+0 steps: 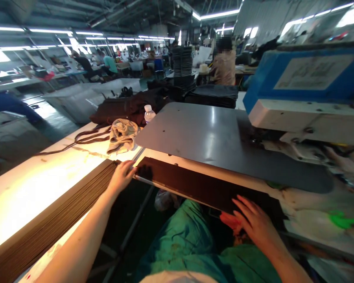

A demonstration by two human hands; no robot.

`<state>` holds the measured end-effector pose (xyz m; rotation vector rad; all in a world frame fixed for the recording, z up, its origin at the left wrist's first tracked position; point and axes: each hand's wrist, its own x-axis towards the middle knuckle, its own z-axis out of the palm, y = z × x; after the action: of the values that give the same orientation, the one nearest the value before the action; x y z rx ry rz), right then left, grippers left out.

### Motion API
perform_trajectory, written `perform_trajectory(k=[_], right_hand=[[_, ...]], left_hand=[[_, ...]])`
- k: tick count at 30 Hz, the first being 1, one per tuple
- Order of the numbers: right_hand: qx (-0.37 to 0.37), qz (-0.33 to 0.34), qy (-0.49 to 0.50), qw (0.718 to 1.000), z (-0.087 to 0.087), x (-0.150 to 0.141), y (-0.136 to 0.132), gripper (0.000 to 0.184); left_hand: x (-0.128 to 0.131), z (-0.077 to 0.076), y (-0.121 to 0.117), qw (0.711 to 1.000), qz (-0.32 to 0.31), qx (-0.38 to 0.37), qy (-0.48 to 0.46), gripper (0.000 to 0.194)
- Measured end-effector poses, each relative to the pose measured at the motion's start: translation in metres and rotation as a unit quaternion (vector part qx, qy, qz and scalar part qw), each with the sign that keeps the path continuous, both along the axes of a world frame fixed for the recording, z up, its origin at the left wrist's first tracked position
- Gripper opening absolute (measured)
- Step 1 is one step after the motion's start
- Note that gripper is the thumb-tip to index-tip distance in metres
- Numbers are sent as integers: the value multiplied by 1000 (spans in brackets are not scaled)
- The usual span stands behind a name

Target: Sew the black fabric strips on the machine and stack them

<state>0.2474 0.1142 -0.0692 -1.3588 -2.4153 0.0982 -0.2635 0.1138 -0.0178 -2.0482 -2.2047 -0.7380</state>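
Observation:
A long dark flat strip (191,182) lies along the front edge of the sewing table, just before a grey metal plate (194,127). My right hand (252,216) rests over its right part, fingers spread and flat. At the strip's left end is my left hand (123,176), its fingers stretched out toward the strip. Whether those fingertips touch it I cannot tell. Left of that hand, a thick stack of long brown-black strips (56,216) lies slantwise on the white table (17,196).
At right stands a blue and white sewing machine (303,86). A crumpled cloth (122,135), a plastic bottle (149,114) and dark bags (129,106) lie behind the left hand. A green object (343,220) sits at far right. Other people work in the background.

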Motion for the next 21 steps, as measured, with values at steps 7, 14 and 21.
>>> perform_trajectory(k=[7, 14, 21], right_hand=[[25, 12, -66, 997, -31, -31, 14, 48], [51, 39, -89, 994, -38, -13, 17, 55], [38, 64, -65, 995, -42, -7, 28, 45]], left_hand=[[60, -55, -9, 991, -43, -106, 70, 46], [72, -46, 1, 977, -160, -115, 77, 64], [79, -40, 18, 970, -204, -110, 73, 48]])
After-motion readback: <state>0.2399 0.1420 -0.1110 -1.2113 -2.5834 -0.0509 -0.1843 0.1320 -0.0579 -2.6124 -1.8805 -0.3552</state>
